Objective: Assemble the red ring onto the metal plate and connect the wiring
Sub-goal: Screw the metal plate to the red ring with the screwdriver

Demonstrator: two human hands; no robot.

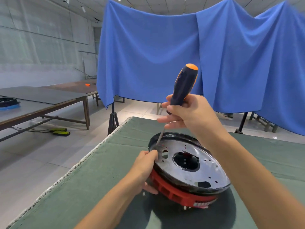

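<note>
We hold a screwdriver (184, 85) in our right hand (186, 113), fingers wrapped around the lower part of its dark, orange-capped handle. Its thin shaft slants down and to the left from that hand, the tip meeting the metal plate (189, 162) near its left rim. Our left hand (146, 166) grips that same rim just beside the tip, thumb on top and fingers curled underneath. The plate is a shiny disc with a large central hole and many small holes, tilted toward us. The red ring (175, 192) sits directly under the plate, touching it, just right of and below the left hand. Both rest on the green-covered table (99, 187). Beyond the right hand hangs a blue cloth (148, 55).
</note>
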